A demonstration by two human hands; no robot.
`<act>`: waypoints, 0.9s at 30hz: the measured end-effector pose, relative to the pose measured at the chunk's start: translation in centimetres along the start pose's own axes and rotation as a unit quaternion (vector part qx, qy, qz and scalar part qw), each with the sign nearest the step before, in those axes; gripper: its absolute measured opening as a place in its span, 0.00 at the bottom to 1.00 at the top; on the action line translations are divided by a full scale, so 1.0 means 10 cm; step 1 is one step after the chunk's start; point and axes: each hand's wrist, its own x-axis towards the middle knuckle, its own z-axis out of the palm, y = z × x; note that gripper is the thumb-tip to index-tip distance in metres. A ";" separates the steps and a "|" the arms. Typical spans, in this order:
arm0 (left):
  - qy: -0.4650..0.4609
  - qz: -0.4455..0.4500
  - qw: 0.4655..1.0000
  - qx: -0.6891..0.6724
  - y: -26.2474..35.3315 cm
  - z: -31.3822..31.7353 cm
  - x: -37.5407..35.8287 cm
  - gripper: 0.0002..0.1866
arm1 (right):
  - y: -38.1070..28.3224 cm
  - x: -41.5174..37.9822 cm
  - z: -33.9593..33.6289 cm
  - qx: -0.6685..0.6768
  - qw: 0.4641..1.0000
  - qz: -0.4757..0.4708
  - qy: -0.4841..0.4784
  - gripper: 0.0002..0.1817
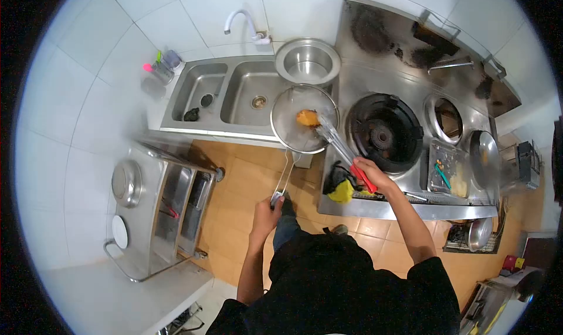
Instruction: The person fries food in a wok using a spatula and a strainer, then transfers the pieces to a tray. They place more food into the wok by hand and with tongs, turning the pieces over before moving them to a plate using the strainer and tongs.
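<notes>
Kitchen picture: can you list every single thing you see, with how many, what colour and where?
round wire mesh strainer with long handle: 1, silver, held over the sink's edge
orange fried food piece: 1, orange, in the strainer, between the tong tips
red-handled metal tongs: 1, silver and red, reaching into the strainer
steel double sink: 1, grey, against the wall
round steel basin: 1, silver, behind the strainer
black wok burner: 1, black, in the steel stove
yellow cloth: 1, yellow, stove's front edge
white tap: 1, white, on the tiles
left hand: fingers on the strainer handle
right hand: fingers on the tongs
</notes>
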 end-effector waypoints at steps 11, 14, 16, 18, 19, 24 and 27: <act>-0.139 -0.003 0.984 0.112 -0.23 -1.12 0.76 0.19 | -0.06 0.54 0.83 0.079 0.993 0.001 0.084 0.14; -0.155 0.014 0.980 0.121 -0.29 -1.17 0.86 0.19 | 0.12 0.69 0.78 0.081 0.992 0.006 0.099 0.17; -0.150 0.016 0.983 0.109 -0.27 -1.16 0.86 0.19 | 0.14 0.69 0.80 0.087 0.991 0.008 0.101 0.25; -0.143 0.016 0.985 0.099 -0.27 -1.15 0.85 0.19 | 0.16 0.68 0.85 0.093 0.987 0.021 0.129 0.25; -0.141 0.012 0.986 0.093 -0.29 -1.15 0.84 0.19 | 0.17 0.67 0.87 0.096 0.987 0.023 0.130 0.25; -0.120 -0.046 0.989 0.074 -0.41 -1.16 0.89 0.19 | 0.22 0.73 0.96 0.113 0.989 -0.007 0.094 0.24; -0.064 -0.003 0.996 0.061 -0.53 -1.19 0.95 0.20 | 0.20 0.75 1.08 0.129 0.982 -0.003 0.137 0.23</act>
